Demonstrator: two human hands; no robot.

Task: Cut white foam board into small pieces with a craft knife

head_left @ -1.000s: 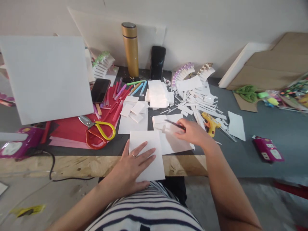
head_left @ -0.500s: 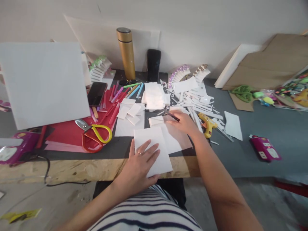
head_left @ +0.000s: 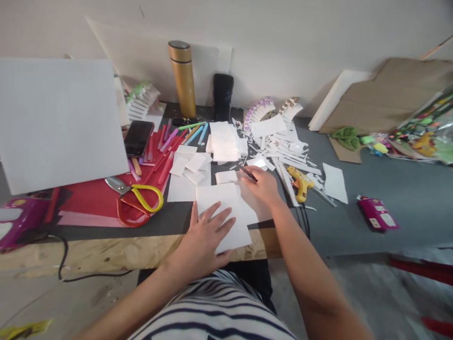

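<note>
My left hand (head_left: pixel 210 229), fingers spread, lies flat on a white sheet (head_left: pixel 226 196) at the table's front edge. A slim dark pen-like tool (head_left: pixel 249 174) is in my right hand (head_left: pixel 262 185); its exact kind is too small to tell. That hand rests over another white sheet (head_left: pixel 255 215), beside a small white rectangular piece (head_left: pixel 226 177). Several white cut pieces (head_left: pixel 194 163) lie to the left, and a stack of white pieces (head_left: pixel 224 141) is just beyond.
Red-and-yellow-handled scissors (head_left: pixel 136 200) lie on red sheets at left. A yellow glue gun (head_left: pixel 300 183) and white strips (head_left: pixel 295 160) are right of my hand. A gold flask (head_left: pixel 184 80) and dark upright object (head_left: pixel 222 97) stand at the back. A purple power socket (head_left: pixel 378 213) sits farther right.
My right hand has shifted slightly down and left with the dark tool, drawing closer to the small white piece. My left hand stays on the sheet. The view has turned slightly.
</note>
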